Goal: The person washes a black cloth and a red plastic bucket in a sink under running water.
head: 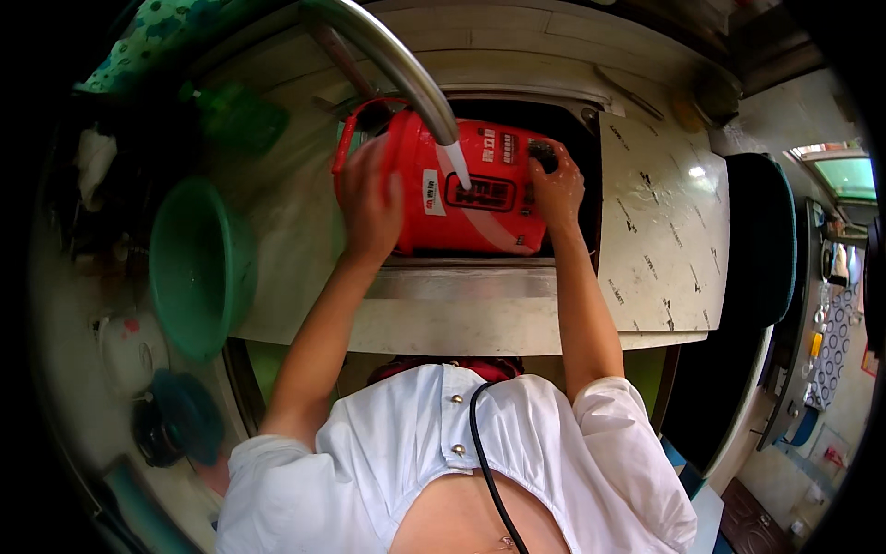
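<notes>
A red plastic bucket (443,228) bearing printed writing lies on its side in the sink (457,266). Water (455,165) runs onto its wall from the curved metal faucet (415,76). My left hand (370,208), blurred by motion, is over the rim end of the bucket, thumb apart from the fingers; whether it touches is unclear. Beside it, the red handle (348,135) sticks out. My right hand (561,187), wet, grips a dark scouring pad (542,150) against the base end of the bucket. The bucket's opening is mostly hidden.
A green plastic basin (190,270) stands on edge at the left, with a green plastic bottle (242,118) behind it. A wet board (661,228) with printed marks covers the counter to the right. A long thin tool (630,93) lies at the back right.
</notes>
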The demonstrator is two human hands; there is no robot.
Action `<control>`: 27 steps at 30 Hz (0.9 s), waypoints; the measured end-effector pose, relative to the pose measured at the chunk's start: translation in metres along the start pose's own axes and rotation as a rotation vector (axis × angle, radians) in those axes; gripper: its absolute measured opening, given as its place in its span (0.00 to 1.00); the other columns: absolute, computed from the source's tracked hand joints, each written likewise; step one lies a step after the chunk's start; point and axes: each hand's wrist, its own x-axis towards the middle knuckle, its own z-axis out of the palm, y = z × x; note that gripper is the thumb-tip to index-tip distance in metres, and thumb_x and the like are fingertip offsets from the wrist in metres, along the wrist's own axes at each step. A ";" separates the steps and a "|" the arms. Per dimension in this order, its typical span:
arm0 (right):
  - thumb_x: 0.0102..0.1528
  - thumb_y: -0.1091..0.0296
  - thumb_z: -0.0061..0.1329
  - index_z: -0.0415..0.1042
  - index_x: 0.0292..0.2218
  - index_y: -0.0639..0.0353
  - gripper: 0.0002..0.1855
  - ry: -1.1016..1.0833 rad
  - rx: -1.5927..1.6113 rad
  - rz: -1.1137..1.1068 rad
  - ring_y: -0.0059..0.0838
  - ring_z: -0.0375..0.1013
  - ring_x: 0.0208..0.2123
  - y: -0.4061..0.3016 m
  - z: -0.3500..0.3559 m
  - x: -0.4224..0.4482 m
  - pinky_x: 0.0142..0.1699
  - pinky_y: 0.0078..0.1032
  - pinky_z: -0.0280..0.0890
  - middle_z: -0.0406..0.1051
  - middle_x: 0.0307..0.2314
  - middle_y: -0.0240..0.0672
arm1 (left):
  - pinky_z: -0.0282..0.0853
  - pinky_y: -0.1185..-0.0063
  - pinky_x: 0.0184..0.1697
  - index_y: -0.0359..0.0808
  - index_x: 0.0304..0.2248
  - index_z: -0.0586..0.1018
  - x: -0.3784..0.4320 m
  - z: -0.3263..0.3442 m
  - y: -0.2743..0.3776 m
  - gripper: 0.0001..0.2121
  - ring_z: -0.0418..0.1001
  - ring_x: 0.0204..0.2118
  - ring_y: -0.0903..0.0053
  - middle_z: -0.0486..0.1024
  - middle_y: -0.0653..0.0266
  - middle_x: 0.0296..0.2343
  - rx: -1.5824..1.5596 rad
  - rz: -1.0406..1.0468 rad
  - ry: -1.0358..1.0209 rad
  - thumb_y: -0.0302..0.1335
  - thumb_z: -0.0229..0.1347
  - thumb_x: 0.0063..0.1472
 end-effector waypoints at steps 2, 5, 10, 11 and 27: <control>0.49 0.58 0.49 0.71 0.42 0.50 0.18 0.018 -0.070 -0.091 0.46 0.68 0.39 -0.001 0.002 0.001 0.43 0.40 0.64 0.71 0.33 0.43 | 0.56 0.76 0.55 0.29 0.52 0.63 0.008 0.040 -0.017 0.21 0.60 0.53 0.68 0.64 0.56 0.49 -0.167 -0.310 -0.052 0.30 0.48 0.62; 0.51 0.61 0.49 0.71 0.38 0.56 0.13 0.247 -0.275 -0.331 0.45 0.67 0.37 0.006 0.011 0.000 0.39 0.40 0.63 0.69 0.34 0.42 | 0.55 0.74 0.56 0.31 0.51 0.66 0.016 0.066 -0.054 0.22 0.61 0.53 0.71 0.67 0.59 0.48 -1.154 -1.079 -0.226 0.38 0.45 0.64; 0.47 0.73 0.49 0.71 0.36 0.59 0.11 0.115 -0.090 -0.525 0.44 0.66 0.35 -0.054 0.052 -0.037 0.37 0.38 0.62 0.68 0.32 0.41 | 0.61 0.76 0.52 0.33 0.50 0.68 0.014 0.058 -0.038 0.24 0.67 0.49 0.73 0.70 0.61 0.46 -1.377 -1.175 -0.265 0.45 0.41 0.65; 0.46 0.73 0.50 0.71 0.36 0.59 0.12 0.102 0.049 -0.520 0.44 0.66 0.35 -0.064 0.056 -0.047 0.38 0.38 0.62 0.68 0.33 0.41 | 0.63 0.76 0.51 0.33 0.50 0.68 0.014 0.055 -0.040 0.25 0.68 0.48 0.74 0.70 0.61 0.45 -1.483 -1.230 -0.288 0.45 0.41 0.65; 0.46 0.75 0.50 0.72 0.33 0.56 0.09 -0.172 0.116 -0.673 0.44 0.69 0.35 -0.086 0.065 -0.051 0.36 0.37 0.65 0.69 0.29 0.38 | 0.57 0.79 0.52 0.31 0.48 0.70 0.012 0.076 -0.033 0.25 0.65 0.45 0.79 0.70 0.64 0.44 -1.405 -1.182 -0.229 0.46 0.40 0.65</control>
